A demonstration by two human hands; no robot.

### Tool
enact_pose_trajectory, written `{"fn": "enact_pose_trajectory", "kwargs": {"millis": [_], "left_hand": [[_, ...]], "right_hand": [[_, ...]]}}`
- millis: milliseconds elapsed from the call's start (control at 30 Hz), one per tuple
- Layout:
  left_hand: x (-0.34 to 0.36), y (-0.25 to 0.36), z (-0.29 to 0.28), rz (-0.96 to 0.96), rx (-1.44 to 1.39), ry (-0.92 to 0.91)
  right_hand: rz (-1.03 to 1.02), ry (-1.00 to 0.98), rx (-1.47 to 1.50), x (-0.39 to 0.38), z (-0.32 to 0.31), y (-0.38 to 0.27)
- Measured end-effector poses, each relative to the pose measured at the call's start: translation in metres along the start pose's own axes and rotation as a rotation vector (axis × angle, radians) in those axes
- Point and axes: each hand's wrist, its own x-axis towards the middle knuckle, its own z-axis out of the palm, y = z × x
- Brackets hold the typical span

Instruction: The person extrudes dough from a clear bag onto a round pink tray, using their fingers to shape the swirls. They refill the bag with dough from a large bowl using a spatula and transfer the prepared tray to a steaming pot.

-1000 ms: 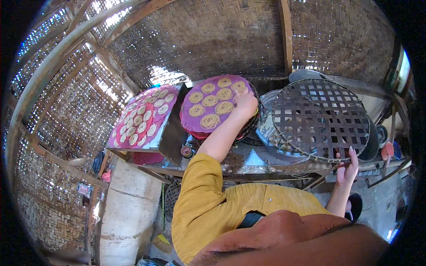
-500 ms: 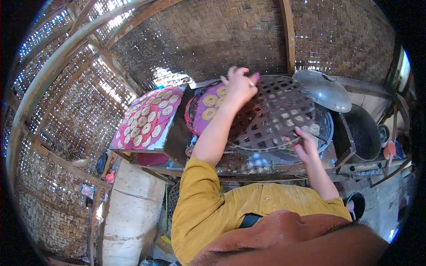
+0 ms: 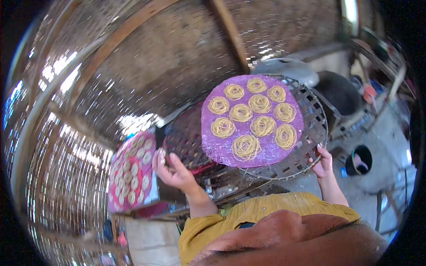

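My right hand (image 3: 324, 163) grips the rim of a round, open-weave woven tray (image 3: 314, 137). A purple mesh cloth (image 3: 213, 148) lies on that tray, bearing several coiled nests of yellow noodles (image 3: 240, 113). To the left, my left hand (image 3: 172, 170) hangs in the air with fingers apart and slightly curled, holding nothing that I can see. Just beyond it another dark woven tray (image 3: 186, 133) sits on the work surface, with a red edge at its near side.
At the left, a box-like stand (image 3: 166, 193) carries pink cloth (image 3: 117, 199) with several pale noodle coils. Behind the held tray are a metal lid (image 3: 284, 67) and a dark pot (image 3: 339, 95). A black bucket (image 3: 358, 160) stands on the floor at right.
The purple cloth with noodle nests now lies on the woven tray held by my right hand. That tray has been lifted. My left hand has moved left and back, off the cloth. The view has turned.
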Motion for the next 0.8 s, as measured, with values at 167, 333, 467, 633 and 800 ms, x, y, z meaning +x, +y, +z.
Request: {"fn": "enact_pose_trajectory", "kwargs": {"millis": [167, 333, 467, 633, 800], "left_hand": [[-0.035, -0.019, 0.057, 0.168, 0.112, -0.211], [-0.032, -0.047, 0.083, 0.21, 0.063, -0.286], [-0.054, -0.033, 0.12, 0.179, -0.013, -0.334], [-0.078, 0.041, 0.141, 0.191, -0.151, -0.241], [-0.11, 0.098, 0.168, 0.244, -0.147, -0.286]], "right_hand": [[-0.384, 0.159, -0.021, -0.068, -0.03, -0.044], [-0.681, 0.224, 0.036, -0.104, -0.032, -0.05], [-0.982, 0.351, 0.016, -0.145, -0.045, -0.08], [-1.324, 0.572, -0.007, -0.216, -0.097, -0.144], [-1.563, 0.674, -0.019, -0.272, -0.159, -0.261]]}}
